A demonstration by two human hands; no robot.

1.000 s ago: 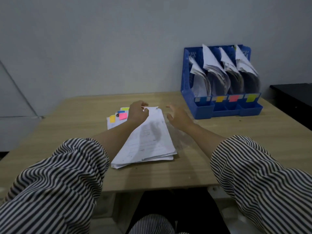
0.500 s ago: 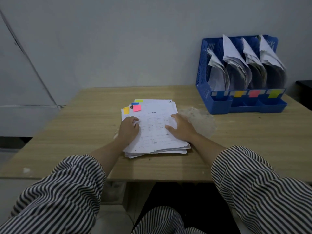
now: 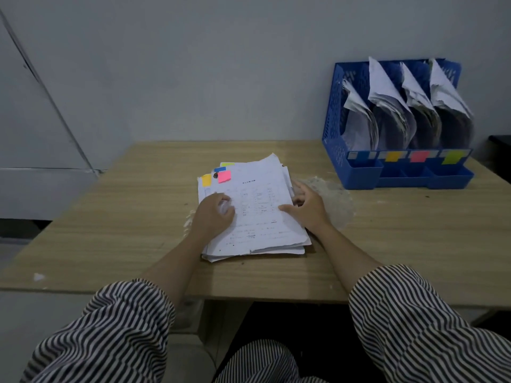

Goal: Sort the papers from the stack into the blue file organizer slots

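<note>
1. Paper stack [image 3: 257,205] lies flat near the middle of the wooden table [image 3: 110,217], slightly fanned, printed side up.
2. Left hand [image 3: 214,214] rests on the stack's left half, fingers curled down onto the top sheet; whether it pinches paper, cannot tell.
3. Right hand [image 3: 305,205] sits at the stack's right edge, fingers spread and relaxed, thumb lying across the top sheet, fingertips over the side of the pile.
4. Sticky tabs poke out at the stack's far-left corner: yellow tab [image 3: 206,180], blue tab [image 3: 220,169], pink tab [image 3: 224,176], green tab [image 3: 227,163].
5. Blue file organizer [image 3: 336,150] stands at the far right of the table against the wall, well apart from both hands. All four slots hold curled papers; its front lip carries blue, orange, pink and yellow-green labels.
6. A pale scuffed patch [image 3: 334,200] marks the tabletop just right of the right hand.
7. Against half a second ago: both hands keep their flanking positions on the stack; the top sheets look more skewed, with a far corner now lifted clear of the pile.
</note>
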